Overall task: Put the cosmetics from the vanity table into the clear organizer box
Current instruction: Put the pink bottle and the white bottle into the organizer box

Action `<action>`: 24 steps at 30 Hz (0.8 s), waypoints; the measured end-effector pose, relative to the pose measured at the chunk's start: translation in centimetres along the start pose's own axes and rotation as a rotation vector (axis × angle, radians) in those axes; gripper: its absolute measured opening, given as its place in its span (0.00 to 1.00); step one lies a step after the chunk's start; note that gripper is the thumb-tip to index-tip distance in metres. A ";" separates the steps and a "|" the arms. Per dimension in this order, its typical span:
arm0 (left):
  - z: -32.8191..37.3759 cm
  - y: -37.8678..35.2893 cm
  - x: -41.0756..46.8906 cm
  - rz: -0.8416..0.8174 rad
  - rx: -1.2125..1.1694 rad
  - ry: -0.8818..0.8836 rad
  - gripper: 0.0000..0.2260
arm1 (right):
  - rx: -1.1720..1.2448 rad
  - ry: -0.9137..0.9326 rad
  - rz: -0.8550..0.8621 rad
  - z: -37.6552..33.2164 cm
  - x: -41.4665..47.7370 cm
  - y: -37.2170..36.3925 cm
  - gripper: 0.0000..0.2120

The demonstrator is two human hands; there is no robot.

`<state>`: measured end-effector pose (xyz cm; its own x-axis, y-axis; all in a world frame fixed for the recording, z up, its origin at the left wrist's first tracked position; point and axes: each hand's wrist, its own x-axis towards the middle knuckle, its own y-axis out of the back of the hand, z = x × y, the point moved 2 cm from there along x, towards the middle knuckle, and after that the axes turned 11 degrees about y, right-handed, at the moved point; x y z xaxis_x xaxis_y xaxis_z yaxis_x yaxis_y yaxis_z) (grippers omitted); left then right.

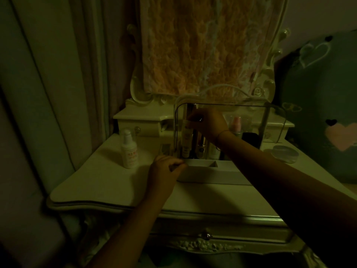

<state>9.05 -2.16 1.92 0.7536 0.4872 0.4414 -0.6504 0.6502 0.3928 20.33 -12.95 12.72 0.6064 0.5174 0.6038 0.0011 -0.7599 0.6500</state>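
Note:
The clear organizer box (274, 120) stands at the back middle of the vanity table (108, 182). Inside it are several upright bottles and tubes, a pink-capped one (236, 122) among them. My right hand (207, 122) is inside the box, fingers closed around the top of a tall white tube (187, 140) at the left side. My left hand (166, 167) rests at the front left corner of the box's white base tray (204, 171), fingers curled; whether it grips the tray edge is unclear. A white pump bottle (129, 149) stands on the table to the left.
A round clear-lidded jar (285, 152) sits right of the box. Behind stand small white drawers (139, 120) and a mirror covered with lace cloth (202, 45). A curtain (48, 74) hangs on the left; dark heart-patterned fabric (318, 105) lies on the right.

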 end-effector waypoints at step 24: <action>-0.3 -0.1 0.1 0.012 0.015 0.011 0.05 | -0.005 0.063 0.233 -1.0 -5.0 1.4 0.07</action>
<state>9.19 -1.98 1.71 0.7466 0.5013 0.4374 -0.6608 0.6352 0.3999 16.52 -16.28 11.06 0.5386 0.3518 0.7656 -0.1374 -0.8598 0.4918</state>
